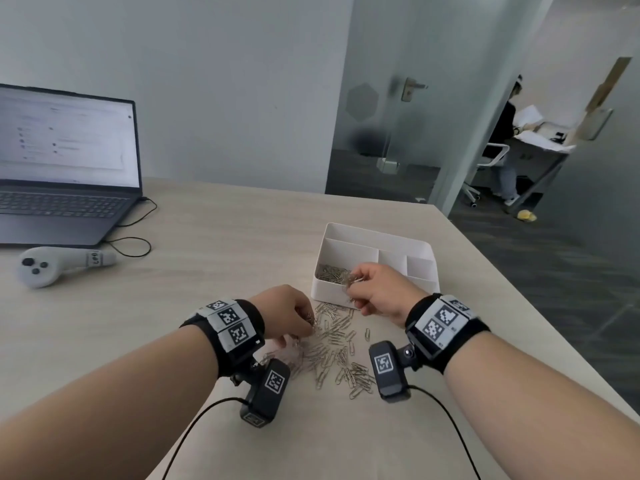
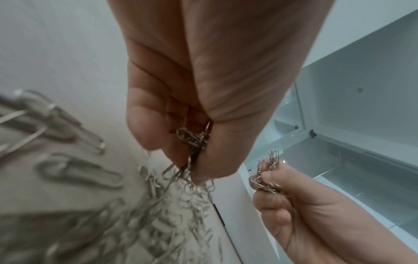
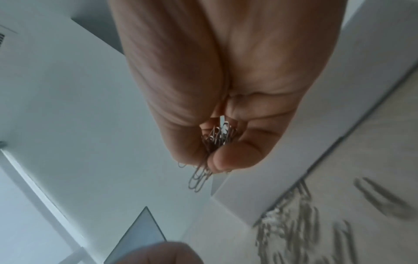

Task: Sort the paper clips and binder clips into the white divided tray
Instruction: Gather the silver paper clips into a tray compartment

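Silver paper clips (image 1: pixel 332 344) lie scattered on the table just in front of the white divided tray (image 1: pixel 384 237). A heap of clips (image 1: pixel 332 273) fills the tray's near-left compartment. My left hand (image 1: pixel 294 315) is down on the left side of the loose pile and pinches a bunch of paper clips (image 2: pixel 192 142). My right hand (image 1: pixel 374 289) hovers at the tray's near edge, fingers curled round another bunch of clips (image 3: pixel 218 137); that bunch (image 2: pixel 268 171) also shows in the left wrist view. No binder clips are visible.
An open laptop (image 1: pixel 65 168) sits at the far left with a cable (image 1: pixel 135 237) trailing from it, and a white handheld controller (image 1: pixel 52 265) lies in front of it. The table's right edge (image 1: pixel 540 313) runs close beside the tray. A person sits beyond the doorway.
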`<state>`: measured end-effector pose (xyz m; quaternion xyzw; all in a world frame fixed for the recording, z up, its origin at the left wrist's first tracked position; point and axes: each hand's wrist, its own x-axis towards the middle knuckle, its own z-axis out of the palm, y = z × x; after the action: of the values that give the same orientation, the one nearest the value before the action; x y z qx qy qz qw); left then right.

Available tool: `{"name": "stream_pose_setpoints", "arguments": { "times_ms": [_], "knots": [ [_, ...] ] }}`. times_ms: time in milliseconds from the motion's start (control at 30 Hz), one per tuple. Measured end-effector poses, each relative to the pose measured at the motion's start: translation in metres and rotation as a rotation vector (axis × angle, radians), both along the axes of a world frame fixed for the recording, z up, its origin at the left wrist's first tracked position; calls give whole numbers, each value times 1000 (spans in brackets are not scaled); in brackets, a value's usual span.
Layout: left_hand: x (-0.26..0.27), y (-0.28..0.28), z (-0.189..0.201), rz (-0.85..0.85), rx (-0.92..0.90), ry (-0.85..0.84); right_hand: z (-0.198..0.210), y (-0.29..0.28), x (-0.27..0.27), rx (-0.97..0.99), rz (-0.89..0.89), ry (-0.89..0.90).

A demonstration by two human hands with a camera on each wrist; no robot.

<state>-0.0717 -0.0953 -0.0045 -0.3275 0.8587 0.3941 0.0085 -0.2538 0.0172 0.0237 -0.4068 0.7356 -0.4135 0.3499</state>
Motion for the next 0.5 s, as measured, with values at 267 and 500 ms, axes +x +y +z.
{"name": "stream_pose_setpoints", "arguments": {
  "times_ms": [267,500],
  "knots": [
    [-16,-26,10,87,122,144,12,-44,-24,19,-110,321],
    [-42,-45,28,167,107,305,8,-53,-30,122,-91,594]
  ]
}}
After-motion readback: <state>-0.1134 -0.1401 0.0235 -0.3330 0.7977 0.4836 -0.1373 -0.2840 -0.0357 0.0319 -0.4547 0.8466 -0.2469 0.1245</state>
